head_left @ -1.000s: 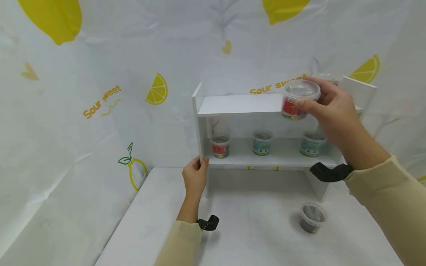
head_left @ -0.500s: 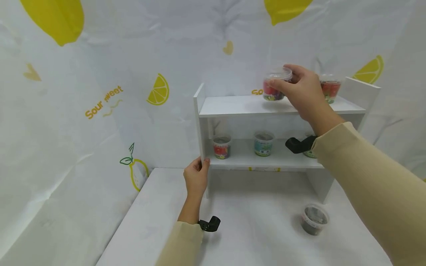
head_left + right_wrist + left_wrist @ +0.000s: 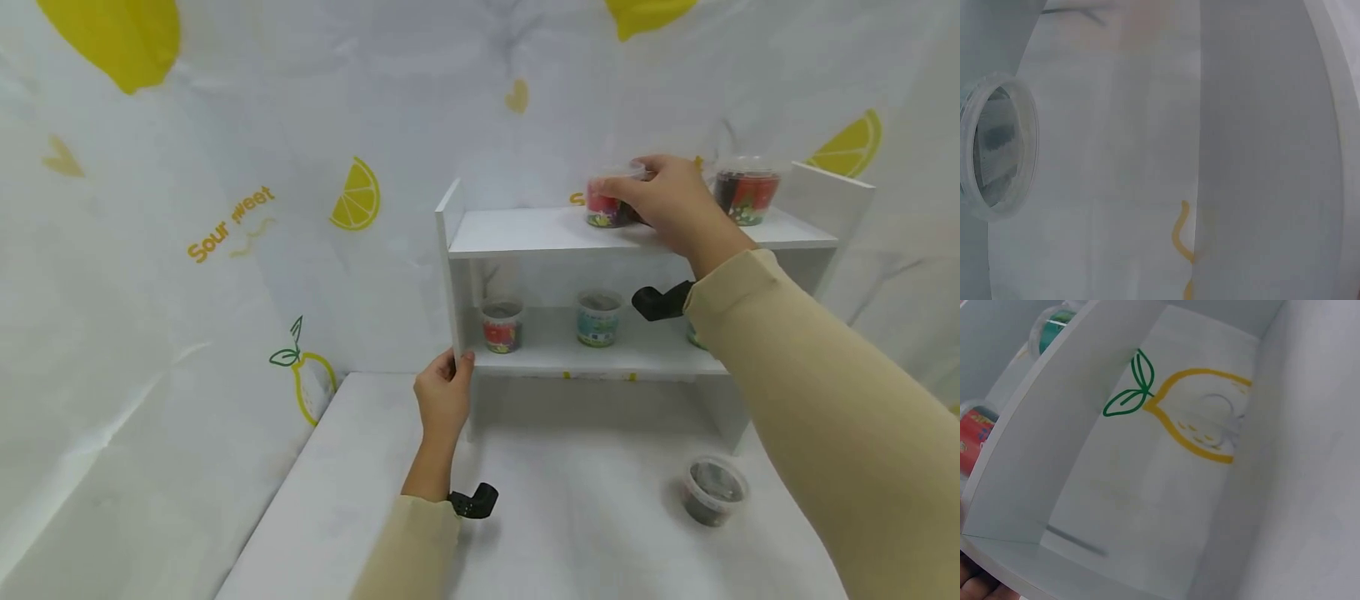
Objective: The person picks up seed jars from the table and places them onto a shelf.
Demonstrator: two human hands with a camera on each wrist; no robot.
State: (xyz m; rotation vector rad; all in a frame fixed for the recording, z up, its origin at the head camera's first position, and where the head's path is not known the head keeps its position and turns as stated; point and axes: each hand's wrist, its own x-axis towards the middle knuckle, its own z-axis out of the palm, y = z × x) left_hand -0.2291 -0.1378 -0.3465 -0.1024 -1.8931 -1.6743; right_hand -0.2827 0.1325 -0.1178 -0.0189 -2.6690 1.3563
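Note:
My right hand (image 3: 671, 204) grips a clear lidded plastic tub with a red label (image 3: 606, 204) low over the top board of a white two-tier shelf (image 3: 525, 232). The palm side of that hand is turned away from the head view. My left hand (image 3: 444, 390) holds the shelf's left side panel, thumb on the front edge, at the height of the middle board. To the right of the held tub, another red-labelled tub (image 3: 748, 192) stands on the top board.
On the middle board stand a red-labelled tub (image 3: 502, 325), a teal-labelled tub (image 3: 598, 318) and, mostly behind the right sleeve, a green-labelled one. A dark-filled tub (image 3: 715, 490) sits on the white table (image 3: 570, 533) in front. A lemon-print sheet (image 3: 300, 100) hangs behind.
My right hand has carried the red-labelled tub leftward and back, from in front of the shelf to low over its top board. My left hand keeps its hold on the side panel.

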